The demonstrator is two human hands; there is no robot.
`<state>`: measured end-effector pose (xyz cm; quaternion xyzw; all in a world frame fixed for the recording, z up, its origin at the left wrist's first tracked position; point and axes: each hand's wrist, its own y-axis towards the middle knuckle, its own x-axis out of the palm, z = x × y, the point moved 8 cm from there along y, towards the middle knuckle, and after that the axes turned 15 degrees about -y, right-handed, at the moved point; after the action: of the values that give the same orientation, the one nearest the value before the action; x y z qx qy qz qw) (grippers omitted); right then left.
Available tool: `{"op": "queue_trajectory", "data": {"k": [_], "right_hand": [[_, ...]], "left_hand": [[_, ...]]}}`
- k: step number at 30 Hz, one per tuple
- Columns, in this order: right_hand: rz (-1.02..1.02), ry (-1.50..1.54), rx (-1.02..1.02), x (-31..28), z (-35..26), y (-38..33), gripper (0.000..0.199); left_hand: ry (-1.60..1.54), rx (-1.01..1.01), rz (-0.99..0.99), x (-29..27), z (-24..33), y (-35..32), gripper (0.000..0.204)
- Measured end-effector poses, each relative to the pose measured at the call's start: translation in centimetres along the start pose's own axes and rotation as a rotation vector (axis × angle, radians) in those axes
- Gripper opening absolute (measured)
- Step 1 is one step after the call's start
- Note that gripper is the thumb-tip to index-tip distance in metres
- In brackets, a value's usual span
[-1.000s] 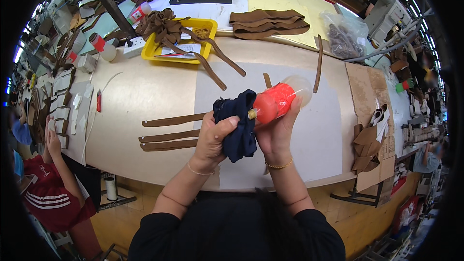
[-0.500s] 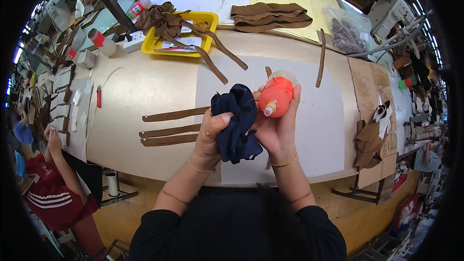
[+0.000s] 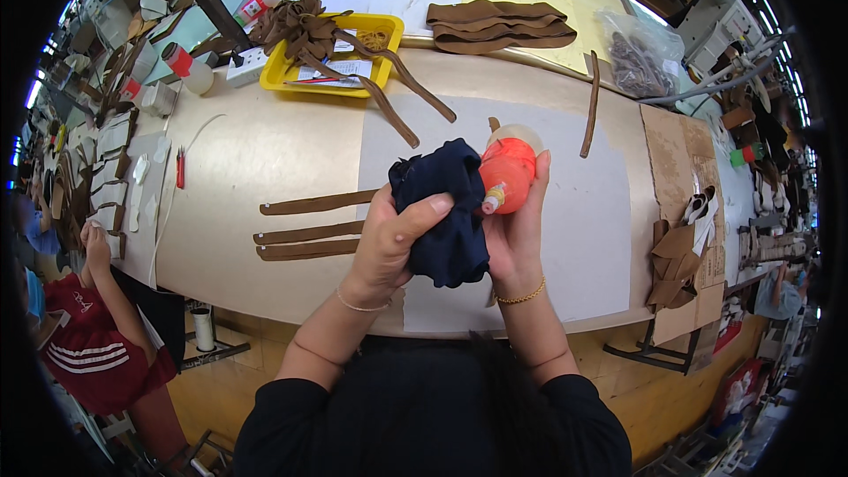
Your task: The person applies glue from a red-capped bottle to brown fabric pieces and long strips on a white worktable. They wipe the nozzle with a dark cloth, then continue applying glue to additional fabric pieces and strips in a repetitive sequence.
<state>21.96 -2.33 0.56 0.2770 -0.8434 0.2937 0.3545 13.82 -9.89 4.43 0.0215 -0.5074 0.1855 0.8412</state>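
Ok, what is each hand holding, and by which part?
The left hand grips the cloth by its left side, thumb on top. The right hand holds the bottle by its body, thumb along its right side.

The head view looks from the left one of two fisheye cameras worn side by side on the person's head, tipped down and forward over the worktable [image 3: 265,155]. The left hand [image 3: 389,238] and right hand [image 3: 521,238] lie near below it, about mid-view, with the dark shirt [image 3: 353,415] nearer. Its wide sweep reaches a co-worker [image 3: 106,344] on the left and a white machine [image 3: 717,19] far right, bending toward a black rim.
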Motion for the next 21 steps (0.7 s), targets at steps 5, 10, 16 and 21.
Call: {"op": "queue_trajectory", "data": {"k": [5,10,16,21], "right_hand": [[0.065,-0.049,-0.068,-0.2,-0.2,0.0,0.062],[0.05,-0.044,-0.039,0.1,0.0,-0.2,0.062],[-0.124,0.148,0.191,0.9,1.6,-0.3,0.066],[-0.17,0.312,0.232,1.6,1.0,-0.6,0.069]], "left_hand": [[0.143,-0.007,0.007,0.5,0.5,0.1,0.038],[0.162,-0.049,-0.04,0.1,0.8,0.3,0.041],[0.017,0.15,0.024,-0.5,2.9,-0.5,0.044],[0.192,0.505,0.057,-2.4,9.0,-0.7,0.038]]}}
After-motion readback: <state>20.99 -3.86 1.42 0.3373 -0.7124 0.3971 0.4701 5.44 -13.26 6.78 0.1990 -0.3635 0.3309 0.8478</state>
